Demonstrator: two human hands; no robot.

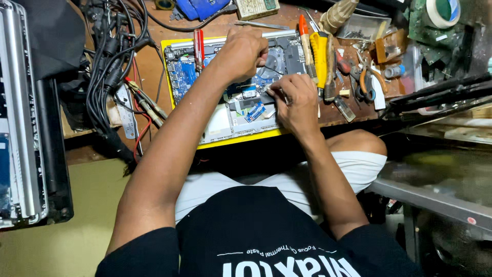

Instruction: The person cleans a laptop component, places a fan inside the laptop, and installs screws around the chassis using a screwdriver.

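Opened laptop (pixel 230 87), back cover off, lying on a yellow mat (pixel 169 46) at the bench's near edge. Your left hand (pixel 241 51) is curled shut over the board near the fan, gripping a thin dark tool (its tip is hidden). Your right hand (pixel 296 100) presses down beside the blue-tabbed ribbon cable (pixel 254 112), fingers (pixel 282 92) together, seemingly pinching a small part. Step in hand: likely freeing a connector. The next move calls for gentle, steady leverage; spare screwdrivers (pixel 312 48) lie just right.

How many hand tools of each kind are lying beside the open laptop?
Next to the open laptop:
Red-handled screwdriver: 1
Orange-handled screwdriver: 1
Yellow cutter knife: 1
Orange-handled pliers: 1
Tweezers: 1
Total: 5
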